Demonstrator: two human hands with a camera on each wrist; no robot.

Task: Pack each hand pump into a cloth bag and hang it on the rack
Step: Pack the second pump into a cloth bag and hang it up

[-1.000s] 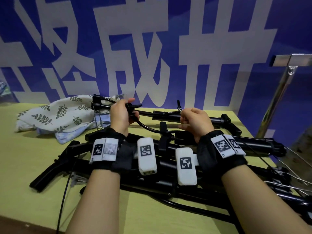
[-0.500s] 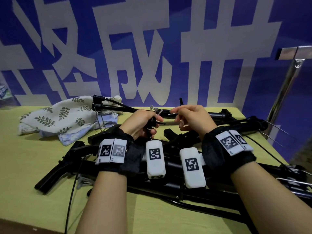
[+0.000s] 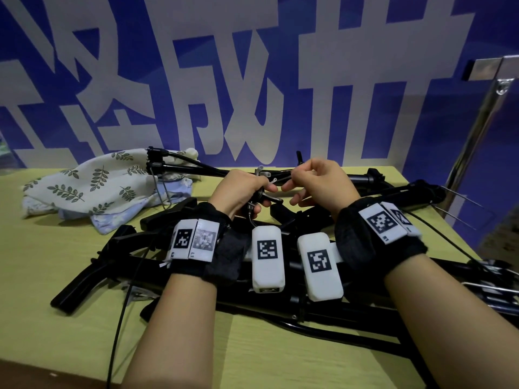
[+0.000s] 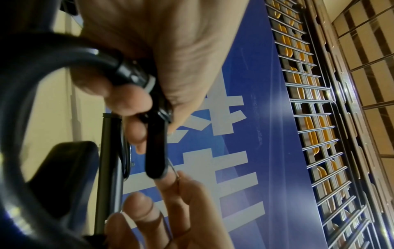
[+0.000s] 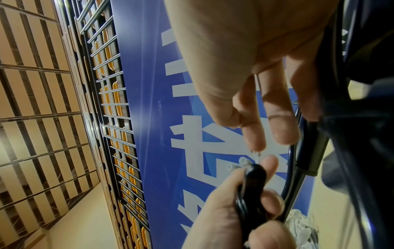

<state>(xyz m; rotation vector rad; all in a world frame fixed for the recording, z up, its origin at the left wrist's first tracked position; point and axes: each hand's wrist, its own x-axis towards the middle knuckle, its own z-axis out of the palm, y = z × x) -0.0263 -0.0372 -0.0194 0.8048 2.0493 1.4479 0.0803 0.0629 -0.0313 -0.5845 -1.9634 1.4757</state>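
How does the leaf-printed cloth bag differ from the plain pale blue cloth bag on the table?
The leaf-printed cloth bag is cream with dark green sprigs; the plain pale blue cloth bag has no clear pattern. The leaf-printed bag lies on top and shows widely; the blue one lies mostly underneath, only its edges showing. Black pump ends rest on the leaf-printed bag, not on the blue one. Both lie crumpled on the yellow-green table.

Left hand (image 4: 162, 55) (curled) around hose nozzle (image 4: 156, 143)

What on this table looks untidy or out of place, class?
The black hand pumps lie criss-crossed in a tangled heap, hoses looping between them, and the cloth bags sit crumpled at the back left. Nothing looks broken or spilled.
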